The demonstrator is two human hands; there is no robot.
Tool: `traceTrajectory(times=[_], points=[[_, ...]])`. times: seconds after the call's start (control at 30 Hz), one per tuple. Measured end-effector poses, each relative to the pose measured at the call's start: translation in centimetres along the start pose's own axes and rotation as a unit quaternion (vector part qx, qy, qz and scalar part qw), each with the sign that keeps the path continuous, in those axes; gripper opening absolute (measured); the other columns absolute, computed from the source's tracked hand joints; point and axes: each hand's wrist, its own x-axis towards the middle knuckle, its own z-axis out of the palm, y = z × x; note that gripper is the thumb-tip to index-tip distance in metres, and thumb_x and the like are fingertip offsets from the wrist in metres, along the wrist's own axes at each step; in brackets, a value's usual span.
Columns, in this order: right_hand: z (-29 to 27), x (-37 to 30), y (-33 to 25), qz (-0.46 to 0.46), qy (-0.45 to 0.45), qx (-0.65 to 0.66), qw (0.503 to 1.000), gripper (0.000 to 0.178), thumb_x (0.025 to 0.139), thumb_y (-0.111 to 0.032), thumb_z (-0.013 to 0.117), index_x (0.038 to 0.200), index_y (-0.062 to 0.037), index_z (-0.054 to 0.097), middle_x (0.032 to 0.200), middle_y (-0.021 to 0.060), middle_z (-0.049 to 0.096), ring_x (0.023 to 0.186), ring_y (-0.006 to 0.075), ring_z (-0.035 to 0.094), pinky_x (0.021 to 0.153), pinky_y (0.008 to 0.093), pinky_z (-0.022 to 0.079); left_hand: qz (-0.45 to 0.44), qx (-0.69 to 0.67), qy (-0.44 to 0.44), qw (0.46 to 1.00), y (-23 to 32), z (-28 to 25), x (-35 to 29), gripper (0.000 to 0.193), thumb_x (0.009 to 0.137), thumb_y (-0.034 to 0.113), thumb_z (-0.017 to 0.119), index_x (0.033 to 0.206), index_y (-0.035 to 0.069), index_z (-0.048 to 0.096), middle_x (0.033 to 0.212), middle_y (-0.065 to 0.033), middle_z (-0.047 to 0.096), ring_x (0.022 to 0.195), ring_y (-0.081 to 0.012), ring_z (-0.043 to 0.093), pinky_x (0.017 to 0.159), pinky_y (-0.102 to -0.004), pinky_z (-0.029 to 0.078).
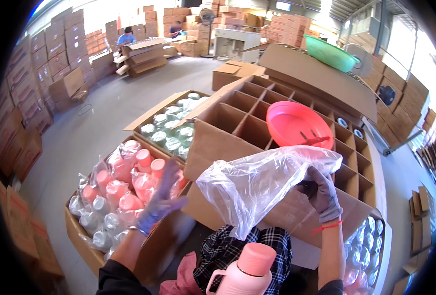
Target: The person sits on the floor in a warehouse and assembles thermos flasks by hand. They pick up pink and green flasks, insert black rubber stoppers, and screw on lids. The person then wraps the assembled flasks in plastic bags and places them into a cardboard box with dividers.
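Note:
My right hand (pixel 321 194), in a grey glove, is closed on a clear plastic bag (pixel 250 184) near its right end. The bag spreads out to the left and droops in front of the carton. My left hand (pixel 165 199), also gloved and a little blurred, is off the bag with its fingers apart. It is over the edge of a box (pixel 87 246) of pink and grey bottles (pixel 114 191) wrapped in plastic. Below the bag, at my lap, stands a pink insulated jug (pixel 245 273) with a side handle and pink lid; its base is out of frame.
A large divided carton (pixel 213 147) stands ahead, with a red plastic basin (pixel 296 123) on its dividers. Beyond is a green basin (pixel 330 54). A box of clear-topped bottles (pixel 171 128) lies left; more wrapped bottles (pixel 365 246) are right. Stacked cartons (pixel 55 51) and two people are far back.

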Motion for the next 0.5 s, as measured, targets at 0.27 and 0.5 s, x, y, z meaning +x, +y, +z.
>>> traceTrajectory(times=[0.27,0.5], points=[[2.0,-8.8,1.4,-0.299,0.280,-0.402,0.819,0.059,0.087,-0.021,0.070,0.137,-0.0012,0.045,0.118,0.0156,0.056,0.100,0.0241,0.059,0.085,0.0378,0.050,0.034,-0.121,-0.022,0.992,-1.1,15.2,2.6,0.043,0.091,0.014,0.068,0.130,0.000,0.058,0.119,-0.0074,0.064,0.112,-0.0154,0.059,0.099,-0.0327,0.047],[-3.9,-11.8,12.2,-0.193,0.307,-0.516,0.776,0.045,0.085,-0.002,0.061,0.128,0.0059,0.050,0.119,0.0232,0.055,0.114,0.0390,0.051,0.098,0.0430,0.042,-0.088,-0.200,-0.056,0.974,-1.1,18.6,-0.2,0.039,0.099,0.027,0.059,0.124,-0.003,0.063,0.102,-0.0071,0.071,0.093,-0.0120,0.064,0.083,-0.0248,0.052]])
